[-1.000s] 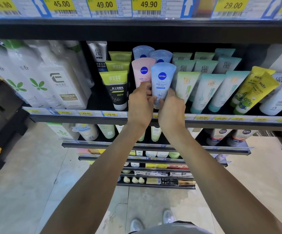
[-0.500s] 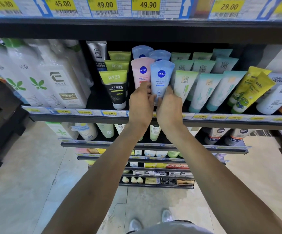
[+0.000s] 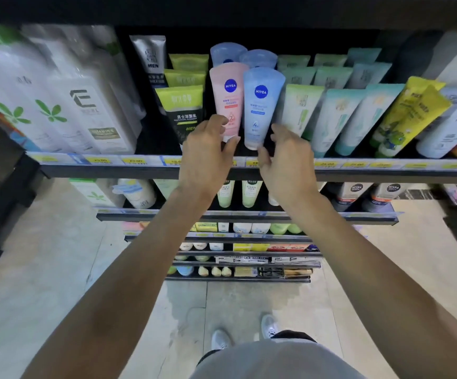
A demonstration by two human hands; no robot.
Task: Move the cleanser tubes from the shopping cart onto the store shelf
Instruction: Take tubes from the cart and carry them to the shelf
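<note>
On the far left of the store shelf stand tall white bottles with green leaf marks, blurred by motion. Next comes a black and lime tube marked MEN, standing cap down.

My left hand is in front of the shelf lip, fingers loosely curled and released, grasping nothing. Its fingertips overlap the lower part of the pink tube; I cannot tell whether they touch it. The pink tube stands cap down, its long axis near vertical, flat crimped end at the top, a round blue NIVEA badge facing me.

Just beside it, on its right, stands the blue cleanser tube. Its long axis runs near vertical with a slight lean, wide crimped end up, narrow cap end down on the shelf floor behind the price strip. It is pale blue and translucent, with a dark blue NIVEA badge in the upper half, fine print below, and a numeral 4 near the cap. Two more blue tubes stand behind it.

My right hand is just right of the blue tube's cap end, fingers spread and relaxed, holding nothing, with a gap between fingertips and tube.

Further right, green and teal tubes lean cap down, then yellow tubes.
</note>
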